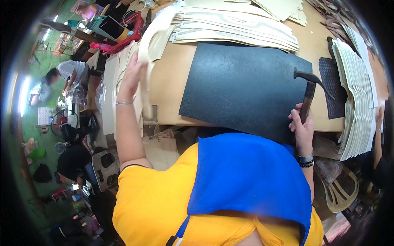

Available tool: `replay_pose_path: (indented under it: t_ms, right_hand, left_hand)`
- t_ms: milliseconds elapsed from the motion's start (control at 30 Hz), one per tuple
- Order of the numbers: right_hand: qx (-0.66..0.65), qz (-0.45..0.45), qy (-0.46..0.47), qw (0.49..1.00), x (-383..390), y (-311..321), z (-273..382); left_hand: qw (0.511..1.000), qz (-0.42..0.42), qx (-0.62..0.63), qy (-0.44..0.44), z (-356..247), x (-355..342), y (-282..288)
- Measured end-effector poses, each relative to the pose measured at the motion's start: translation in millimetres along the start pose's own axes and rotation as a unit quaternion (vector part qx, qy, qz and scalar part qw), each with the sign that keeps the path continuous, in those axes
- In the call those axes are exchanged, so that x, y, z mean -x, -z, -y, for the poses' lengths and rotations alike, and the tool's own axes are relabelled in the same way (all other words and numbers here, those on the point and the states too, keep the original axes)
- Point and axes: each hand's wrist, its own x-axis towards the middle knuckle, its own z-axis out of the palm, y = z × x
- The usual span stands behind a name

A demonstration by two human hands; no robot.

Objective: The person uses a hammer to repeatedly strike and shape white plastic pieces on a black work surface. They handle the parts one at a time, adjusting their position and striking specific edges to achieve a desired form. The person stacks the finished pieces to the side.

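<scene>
My right hand point(303, 126) is wrapped round the wooden handle of a hammer point(308, 91). The hammer's dark metal head, long and curved to a point on one side, is over the right edge of a big black mat point(242, 88) on the table. At the table's left side, my left hand point(132, 78) grips a long, curved cream strip point(144, 51) of thin sheet material. The strip is raised and partly blurred, and its far end reaches toward the stacks at the back. Cream cut pieces point(110, 88) lie beneath and beside this hand.
Stacked cream cut pieces point(234, 26) lie behind the mat. Another tall stack point(356, 102) stands at the right, beside a dark textured piece point(331, 84). A red basket point(133, 30) sits at the far left. Chairs point(342, 190) and people working point(74, 71) are around the table.
</scene>
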Motion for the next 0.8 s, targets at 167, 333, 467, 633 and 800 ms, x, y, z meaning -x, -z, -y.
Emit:
replay_pose_path:
  t_ms: [167,333,467,633,800]
  right_hand:
    - [-0.068,-0.054,-0.025,0.996,-3.2,-8.8,5.2]
    - [-0.101,-0.040,0.000,0.994,-5.3,-8.1,0.9]
    - [-0.103,-0.046,0.007,0.994,-6.7,-8.7,-0.5]
    - [-0.102,-0.060,0.018,0.993,-7.5,-10.7,0.4]
    - [-0.110,-0.063,0.027,0.992,-6.7,-10.1,0.5]
  left_hand:
    - [0.864,-0.075,-0.494,0.056,100.6,-9.9,56.7]
    - [0.905,-0.020,-0.378,-0.192,60.9,-54.4,-50.6]
    - [0.907,0.061,-0.333,-0.249,-9.6,-89.0,-165.7]
    - [0.866,0.110,-0.368,-0.319,-35.2,-157.7,-240.2]
    - [0.822,0.210,-0.441,-0.293,-38.5,-186.2,-248.3]
